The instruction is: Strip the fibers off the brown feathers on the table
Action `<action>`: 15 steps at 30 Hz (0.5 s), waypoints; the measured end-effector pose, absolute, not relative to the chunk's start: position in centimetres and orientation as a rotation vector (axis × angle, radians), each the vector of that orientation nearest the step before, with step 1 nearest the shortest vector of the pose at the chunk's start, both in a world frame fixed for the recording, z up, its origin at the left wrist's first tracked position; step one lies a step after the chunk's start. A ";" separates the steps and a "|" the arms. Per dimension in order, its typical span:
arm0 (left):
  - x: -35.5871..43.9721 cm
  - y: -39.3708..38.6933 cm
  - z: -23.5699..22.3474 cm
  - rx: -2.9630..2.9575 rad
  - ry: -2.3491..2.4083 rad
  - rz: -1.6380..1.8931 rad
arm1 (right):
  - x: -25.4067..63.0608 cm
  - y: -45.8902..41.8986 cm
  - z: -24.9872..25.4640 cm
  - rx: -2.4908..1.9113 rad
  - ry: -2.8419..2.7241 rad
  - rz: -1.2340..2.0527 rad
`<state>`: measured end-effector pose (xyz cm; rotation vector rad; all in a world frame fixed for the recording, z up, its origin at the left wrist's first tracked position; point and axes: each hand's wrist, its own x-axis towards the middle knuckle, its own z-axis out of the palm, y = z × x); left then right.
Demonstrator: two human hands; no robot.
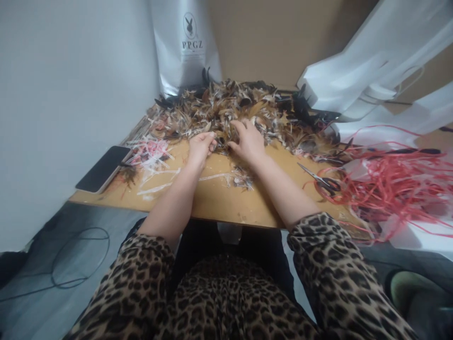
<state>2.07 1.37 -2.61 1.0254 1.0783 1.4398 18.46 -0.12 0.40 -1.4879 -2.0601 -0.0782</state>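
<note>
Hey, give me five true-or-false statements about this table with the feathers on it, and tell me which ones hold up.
1. The red strands are heaped to the right of the right hand. True.
2. The scissors lie on the table. True.
3. The right hand is holding the scissors. False: it is at the feathers, thumb and fingers spread apart.
4. The phone lies left of the left hand. True.
5. The left hand touches the phone. False: they are apart.
</note>
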 end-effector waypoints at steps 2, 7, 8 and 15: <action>2.1 1.3 -2.5 1.023 1.062 1.439 | 17.5 -0.2 0.3 -1.544 -2.098 -0.194; 2.3 0.9 -2.2 1.027 1.077 1.401 | 16.8 0.8 -0.6 -1.691 -2.184 -0.287; 2.3 0.9 -2.2 1.033 1.090 1.392 | 16.9 1.0 -0.9 -1.707 -2.222 -0.273; 2.3 1.1 -2.7 1.059 1.084 1.377 | 19.1 1.1 -1.0 -1.598 -2.146 0.077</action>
